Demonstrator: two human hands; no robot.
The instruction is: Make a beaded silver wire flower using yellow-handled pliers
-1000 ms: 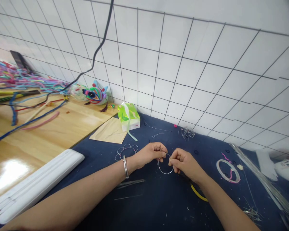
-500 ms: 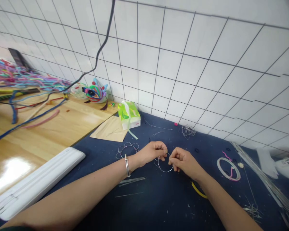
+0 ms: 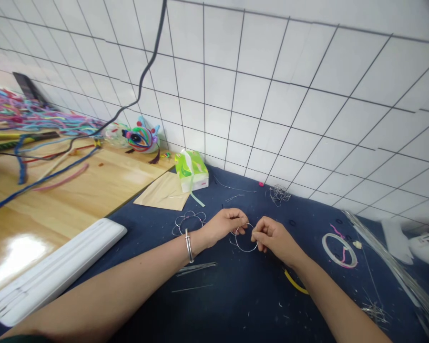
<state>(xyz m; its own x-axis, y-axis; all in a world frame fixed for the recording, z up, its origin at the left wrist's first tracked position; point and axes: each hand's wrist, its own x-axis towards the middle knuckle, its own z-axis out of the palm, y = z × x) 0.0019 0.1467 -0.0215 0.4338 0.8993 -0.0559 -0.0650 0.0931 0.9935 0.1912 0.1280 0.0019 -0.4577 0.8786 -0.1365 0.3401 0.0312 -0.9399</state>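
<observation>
A thin wire ring point(image 3: 246, 250) with a smaller loop at its left side is held up between my two hands over the dark blue cloth. My left hand point(image 3: 232, 221), with a silver bangle at the wrist, pinches the ring's upper left. The fingertips of my right hand point(image 3: 268, 233) are closed on its right side. Just left of my left hand, a flower-shaped wire piece point(image 3: 189, 214) lies on the cloth. Several straight wires point(image 3: 197, 268) rest below my left wrist. A yellow strip point(image 3: 295, 283) is partly under my right forearm.
A green tissue pack point(image 3: 192, 171) and brown paper point(image 3: 162, 191) lie behind. Left are a white case point(image 3: 57, 271), a colourful lion-head figure point(image 3: 143, 137) and fuzzy stems. Right are a white coil point(image 3: 339, 250) and a long wire bundle point(image 3: 389, 262). Tangled wire point(image 3: 279, 194) sits by the tiled wall.
The ring has tilted and shifted slightly up and right between my fingers. Both hands have moved only a little and keep their grip.
</observation>
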